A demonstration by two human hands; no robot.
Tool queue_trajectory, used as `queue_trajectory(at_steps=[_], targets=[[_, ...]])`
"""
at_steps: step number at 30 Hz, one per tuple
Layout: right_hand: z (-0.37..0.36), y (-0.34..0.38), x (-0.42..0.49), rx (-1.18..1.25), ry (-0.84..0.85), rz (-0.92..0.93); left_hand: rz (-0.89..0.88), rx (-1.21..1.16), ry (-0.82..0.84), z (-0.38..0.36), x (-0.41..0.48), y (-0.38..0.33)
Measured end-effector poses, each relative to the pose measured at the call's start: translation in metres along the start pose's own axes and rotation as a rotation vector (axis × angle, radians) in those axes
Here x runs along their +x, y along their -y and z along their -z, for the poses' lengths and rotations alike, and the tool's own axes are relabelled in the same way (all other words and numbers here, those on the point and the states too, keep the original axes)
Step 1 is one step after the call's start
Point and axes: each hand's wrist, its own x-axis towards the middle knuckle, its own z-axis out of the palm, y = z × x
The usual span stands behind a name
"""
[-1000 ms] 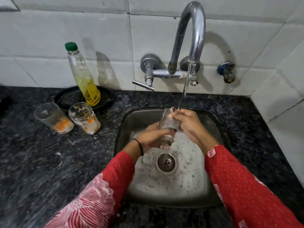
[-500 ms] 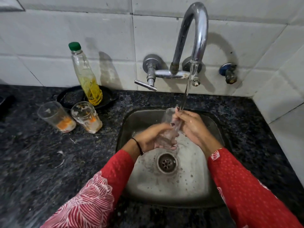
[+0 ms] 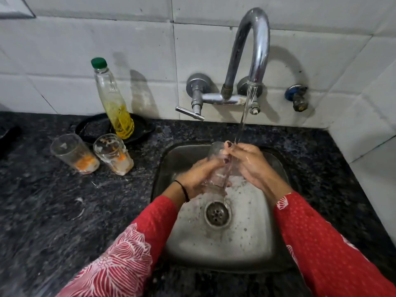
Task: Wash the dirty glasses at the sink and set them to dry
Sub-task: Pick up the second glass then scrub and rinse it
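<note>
Landmark: steel sink (image 3: 276, 168), set into the dark speckled desk (image 3: 42, 211).

Clear glass (image 3: 217, 166) was held above the sink basin, tilted, mouth toward the back wall, base toward the drain (image 3: 217, 214). Left hand (image 3: 200, 176) was wrapped around the lower body of the glass, fingers closed on it. Right hand (image 3: 250, 162) closed on the upper part near the rim, fingertips (image 3: 228, 144) at the mouth. Whether any finger reached inside the glass could not be told.

Tap (image 3: 255, 46) stood on the tiled wall behind the sink and was running. Water stream (image 3: 243, 118) fell onto the right hand and the rim of the glass; a thinner trickle ran off the glass base down beside the drain. Sink floor was wet, with foam and droplets.

Left of the sink, on the desk: two dirty glasses upright, just beside each other. The farther one, outer glass (image 3: 74, 153), carried orange residue at its bottom; the nearer one, inner glass (image 3: 113, 154), carried orange and whitish residue up its wall. Behind them, left of the sink, a bottle (image 3: 113, 103) with green cap and yellow liquid stood by a black dish (image 3: 94, 127) against the wall.

Both sleeves were red; a dark band (image 3: 183, 189) sat on the left wrist.
</note>
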Motion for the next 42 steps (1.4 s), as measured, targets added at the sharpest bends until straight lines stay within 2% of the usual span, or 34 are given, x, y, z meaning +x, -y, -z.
queue_trajectory(at_steps=[1, 3, 4, 5, 7, 10, 11, 12, 13, 16, 17, 18, 20, 23, 24, 26, 29, 30, 32, 34, 36, 37, 38, 40, 41, 42], targets=[[0.0, -0.001, 0.002, -0.136, -0.022, 0.006, -0.053, 0.153, -0.093, -0.003, 0.001, 0.003], [0.0, 0.0, 0.005, -0.518, -0.064, 0.034, -0.203, 0.69, -0.318, -0.008, 0.006, 0.009], [-0.001, 0.0, 0.006, -0.617, -0.077, 0.042, -0.253, 0.891, -0.42, -0.009, 0.009, 0.011], [-0.003, 0.0, 0.005, -0.607, -0.09, 0.043, -0.272, 0.924, -0.441, -0.008, 0.011, 0.011], [-0.003, 0.002, 0.0, -0.427, -0.099, 0.055, -0.244, 0.656, -0.243, -0.006, 0.012, 0.01], [0.0, 0.003, -0.004, -0.104, -0.027, 0.05, 0.01, 0.036, 0.023, -0.005, 0.0, 0.003], [0.001, 0.003, -0.005, -0.061, -0.013, 0.037, 0.077, -0.059, 0.058, -0.003, 0.0, 0.004], [0.003, 0.002, -0.005, -0.086, -0.013, 0.036, 0.085, -0.057, 0.063, -0.003, 0.0, 0.003], [0.003, 0.001, -0.005, -0.161, -0.017, 0.041, 0.046, 0.052, -0.002, -0.004, 0.002, 0.005], [0.003, 0.002, -0.003, -0.575, -0.068, 0.108, -0.13, 0.783, -0.311, -0.006, 0.014, 0.008], [0.001, 0.003, -0.003, -0.616, -0.089, 0.114, -0.176, 0.936, -0.419, -0.01, 0.014, 0.007], [-0.002, 0.003, -0.002, -0.586, -0.113, 0.119, -0.219, 0.936, -0.432, -0.01, 0.016, 0.008], [-0.003, 0.003, -0.001, -0.425, -0.13, 0.118, -0.263, 0.655, -0.255, -0.008, 0.018, 0.009], [-0.001, 0.004, 0.0, -0.135, -0.085, 0.038, -0.028, -0.038, 0.004, -0.009, 0.005, 0.005], [0.0, 0.006, -0.001, -0.09, -0.063, 0.015, 0.024, -0.135, 0.051, -0.007, 0.003, 0.005], [-0.001, 0.011, -0.004, -0.198, -0.018, 0.018, 0.004, 0.002, 0.012, -0.008, 0.006, 0.007], [-0.003, 0.014, -0.006, -0.624, -0.003, 0.108, -0.223, 0.578, -0.18, -0.008, 0.016, 0.003], [-0.003, 0.014, -0.006, -0.673, -0.022, 0.134, -0.257, 0.649, -0.198, -0.007, 0.018, 0.004], [0.0, 0.012, -0.006, -0.521, -0.061, 0.148, -0.193, 0.46, -0.108, -0.007, 0.014, 0.002], [0.0, 0.011, -0.006, -0.266, -0.06, 0.118, -0.012, 0.069, 0.074, -0.008, 0.005, -0.002], [-0.001, 0.013, -0.002, -0.208, -0.04, 0.098, 0.105, -0.134, 0.201, -0.007, 0.002, 0.0], [-0.002, 0.014, -0.001, -0.273, -0.033, 0.101, 0.128, -0.134, 0.181, -0.008, 0.002, 0.0], [-0.002, 0.014, 0.001, -0.366, -0.032, 0.103, 0.118, -0.035, 0.087, -0.011, 0.004, 0.001], [0.0, 0.017, 0.002, -0.544, -0.047, 0.111, -0.013, 0.335, -0.142, -0.017, 0.005, 0.0], [0.001, 0.017, 0.003, -0.561, -0.052, 0.106, -0.101, 0.478, -0.237, -0.019, 0.006, 0.0], [0.001, 0.016, 0.003, -0.519, -0.06, 0.094, -0.169, 0.525, -0.277, -0.02, 0.006, -0.002]])
